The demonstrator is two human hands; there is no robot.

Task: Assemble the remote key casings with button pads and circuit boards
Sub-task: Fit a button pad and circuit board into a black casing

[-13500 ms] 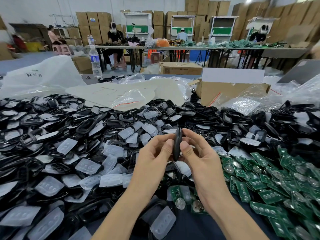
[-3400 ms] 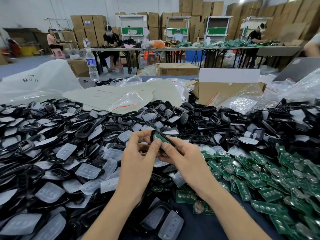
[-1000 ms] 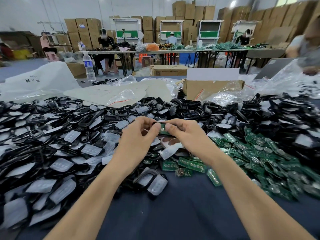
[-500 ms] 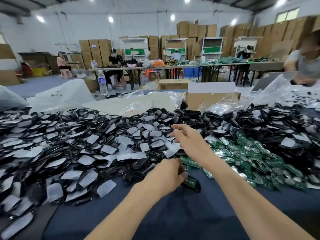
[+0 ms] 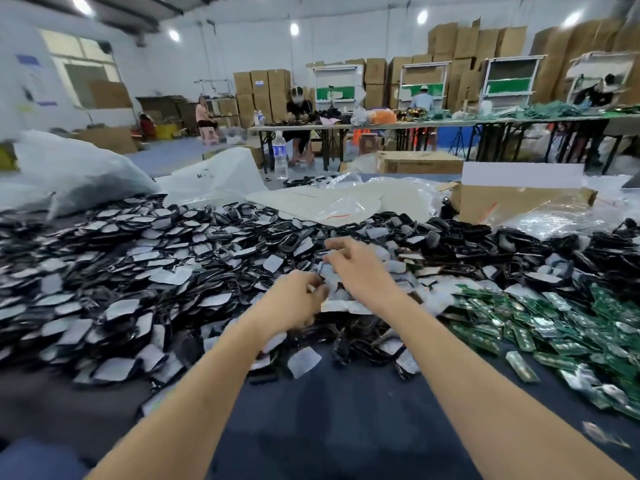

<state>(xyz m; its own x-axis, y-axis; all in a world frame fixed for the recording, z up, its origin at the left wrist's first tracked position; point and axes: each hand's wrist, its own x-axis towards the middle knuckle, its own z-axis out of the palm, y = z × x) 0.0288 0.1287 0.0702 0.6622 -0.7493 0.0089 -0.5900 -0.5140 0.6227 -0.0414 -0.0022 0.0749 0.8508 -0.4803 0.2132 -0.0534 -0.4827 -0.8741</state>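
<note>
Dark work mat (image 5: 346,427): black casings (image 5: 460,237) and translucent button pads (image 5: 121,308) heaped centre-left, green circuit boards (image 5: 554,327) right, probably sorted for reach. Left hand (image 5: 294,301) and right hand (image 5: 360,268) hover over the pads, fingers bent. Blur hides any grasp.

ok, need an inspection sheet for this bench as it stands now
surface: dark blue table, bare only along the near edge.
job's things: black casings and translucent pads mixed in a heap across the left and middle; green boards heaped on the right.
clutter: plastic bags, a cardboard box and a water bottle behind the heap.
hands: left hand and right hand over the middle of the heap, fingers curled; too blurred to tell whether either holds a part.
cables: nothing seen.
surroundings: stacked cartons, far tables with people seated at them.
</note>
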